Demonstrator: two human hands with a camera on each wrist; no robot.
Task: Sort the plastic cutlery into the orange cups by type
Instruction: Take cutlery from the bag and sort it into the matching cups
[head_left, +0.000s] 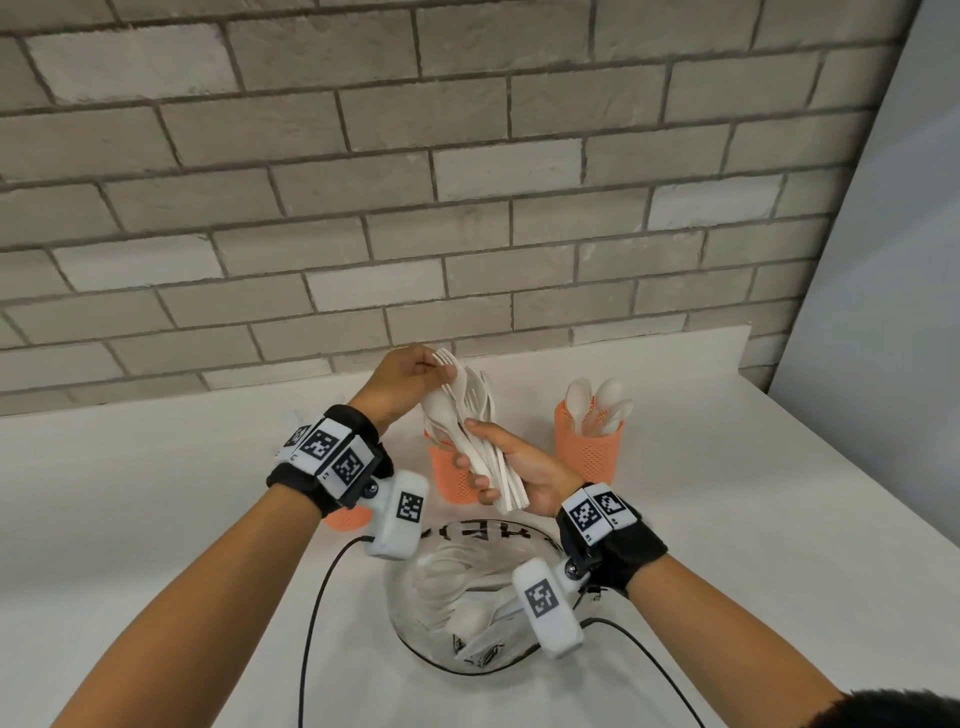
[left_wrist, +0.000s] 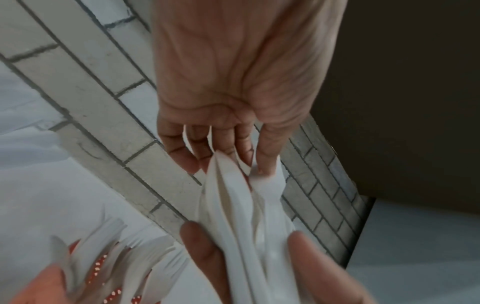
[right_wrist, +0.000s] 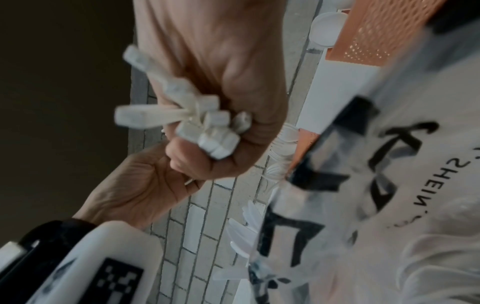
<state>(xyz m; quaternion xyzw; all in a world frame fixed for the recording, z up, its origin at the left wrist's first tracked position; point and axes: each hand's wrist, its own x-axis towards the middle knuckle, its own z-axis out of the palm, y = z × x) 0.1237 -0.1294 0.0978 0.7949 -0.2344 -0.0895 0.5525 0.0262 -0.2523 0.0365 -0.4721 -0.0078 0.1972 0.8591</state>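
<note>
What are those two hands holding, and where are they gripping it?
The right hand grips a bundle of white plastic cutlery by the handles. The left hand pinches the head end of a piece at the top of that bundle.

At frame centre we see our left hand (left_wrist: 233, 86) fingering the tips of a white plastic cutlery bundle (left_wrist: 241, 216); our right hand (left_wrist: 259, 267) grips it at the bottom.
</note>
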